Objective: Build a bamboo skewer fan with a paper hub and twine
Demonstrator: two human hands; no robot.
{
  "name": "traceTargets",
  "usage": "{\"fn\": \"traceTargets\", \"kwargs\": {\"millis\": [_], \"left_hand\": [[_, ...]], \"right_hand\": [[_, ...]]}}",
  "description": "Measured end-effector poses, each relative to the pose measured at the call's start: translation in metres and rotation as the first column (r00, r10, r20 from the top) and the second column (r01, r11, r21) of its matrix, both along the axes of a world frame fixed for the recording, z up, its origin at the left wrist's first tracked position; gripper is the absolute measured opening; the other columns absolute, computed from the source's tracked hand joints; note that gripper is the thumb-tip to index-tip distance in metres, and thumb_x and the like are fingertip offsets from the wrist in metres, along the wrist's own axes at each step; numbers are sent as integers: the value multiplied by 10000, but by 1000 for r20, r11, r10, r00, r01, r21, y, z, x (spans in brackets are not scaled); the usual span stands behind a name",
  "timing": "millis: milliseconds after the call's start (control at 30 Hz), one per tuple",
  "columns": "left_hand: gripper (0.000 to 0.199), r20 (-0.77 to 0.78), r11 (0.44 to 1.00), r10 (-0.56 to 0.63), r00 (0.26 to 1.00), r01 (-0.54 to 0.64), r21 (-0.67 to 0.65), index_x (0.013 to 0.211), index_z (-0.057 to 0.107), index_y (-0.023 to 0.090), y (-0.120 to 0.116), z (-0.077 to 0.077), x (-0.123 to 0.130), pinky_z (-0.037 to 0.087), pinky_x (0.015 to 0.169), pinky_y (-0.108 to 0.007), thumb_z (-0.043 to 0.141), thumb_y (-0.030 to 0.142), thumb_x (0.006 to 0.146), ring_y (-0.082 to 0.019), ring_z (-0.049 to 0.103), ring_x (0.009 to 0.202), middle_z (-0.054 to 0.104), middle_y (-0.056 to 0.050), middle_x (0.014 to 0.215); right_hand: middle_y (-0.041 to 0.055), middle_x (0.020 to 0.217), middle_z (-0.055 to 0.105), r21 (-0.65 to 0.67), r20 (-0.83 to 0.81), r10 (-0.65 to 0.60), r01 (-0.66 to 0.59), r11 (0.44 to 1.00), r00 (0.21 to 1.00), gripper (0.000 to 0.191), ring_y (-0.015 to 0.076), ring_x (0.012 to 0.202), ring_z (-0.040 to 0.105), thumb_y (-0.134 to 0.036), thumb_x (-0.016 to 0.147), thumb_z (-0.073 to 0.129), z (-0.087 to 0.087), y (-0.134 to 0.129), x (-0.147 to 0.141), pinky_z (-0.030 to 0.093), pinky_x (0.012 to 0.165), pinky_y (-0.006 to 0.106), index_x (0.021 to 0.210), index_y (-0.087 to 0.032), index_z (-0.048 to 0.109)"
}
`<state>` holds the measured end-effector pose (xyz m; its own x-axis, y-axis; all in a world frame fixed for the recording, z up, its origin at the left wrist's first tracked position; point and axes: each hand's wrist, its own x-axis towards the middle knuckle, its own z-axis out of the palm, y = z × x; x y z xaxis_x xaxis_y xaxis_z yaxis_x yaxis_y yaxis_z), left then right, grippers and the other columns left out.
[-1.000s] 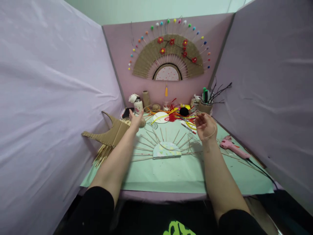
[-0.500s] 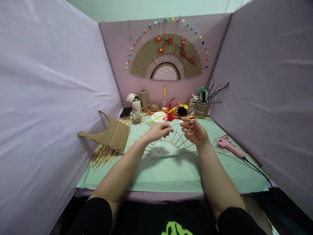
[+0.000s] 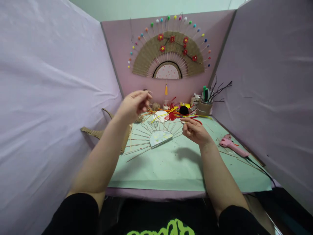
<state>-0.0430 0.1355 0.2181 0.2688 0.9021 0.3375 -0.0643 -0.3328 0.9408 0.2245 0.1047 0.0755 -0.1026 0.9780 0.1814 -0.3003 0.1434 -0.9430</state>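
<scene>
In this report's judgement, sound handling calls for a steady half-round panel (image 3: 160,138) and light guidance that neither bends nor drags its thin sticks (image 3: 139,155). The left hand (image 3: 134,103) is raised, fingers curled; the right hand (image 3: 195,131) has fingertips drawn together. Whether either grips anything cannot be determined. The panel lies askew on the surface (image 3: 156,169), between the hands, some sticks reaching near the right fingers; contact unconfirmed.
</scene>
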Motion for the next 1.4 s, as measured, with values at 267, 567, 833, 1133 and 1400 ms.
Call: {"fn": "traceTargets", "kwargs": {"millis": [267, 567, 833, 1133, 1400], "left_hand": [[283, 40, 951, -294, 955, 296, -93, 780, 660, 147, -8, -52, 63, 441, 533, -185, 701, 423, 828, -66, 559, 551, 635, -12, 687], [630, -324, 970, 211, 922, -157, 186, 1273, 545, 237, -20, -113, 45, 504, 890, -393, 778, 231, 688, -189, 662, 828, 486, -117, 1329], [730, -930, 986, 162, 329, -92, 139, 1234, 511, 169, -8, -184, 25, 317, 1041, -574, 772, 505, 641, -450, 460, 1259, 539, -239, 1308], [612, -841, 965, 258, 476, -157, 208, 1181, 578, 211, -8, -181, 31, 344, 998, -519, 718, 518, 670, -426, 490, 1206, 610, -197, 1200], [713, -887, 977, 211, 410, -104, 184, 1266, 541, 231, -7, -182, 26, 358, 1011, -499, 675, 624, 687, -393, 482, 1223, 595, -171, 1257]], "right_hand": [[-51, 677, 640, -15, 328, 110, -112, 994, 938, 588, 80, 527, 477, -322, 692, 775, -12, 10, -20, 358, 501, 213, 1241, -221, 591], [5, 665, 654, 65, 312, -315, 311, 948, 896, 288, 86, 525, 493, -461, 718, 708, -5, 67, -14, 372, 488, 216, 722, -195, 598], [-31, 608, 591, 35, 297, -468, 480, 877, 833, 265, 75, 473, 447, -439, 702, 667, 6, 94, 35, 338, 457, 196, 810, -224, 555], [23, 672, 696, 140, 695, -198, 140, 980, 691, 111, 159, 624, 581, -262, 579, 771, -24, 40, -9, 437, 596, 279, 664, -207, 725], [64, 894, 686, 649, 387, -824, 512, 563, 414, 199, 194, 786, 628, -334, 799, 626, 20, 34, 52, 504, 749, 356, 922, -195, 698]]}}
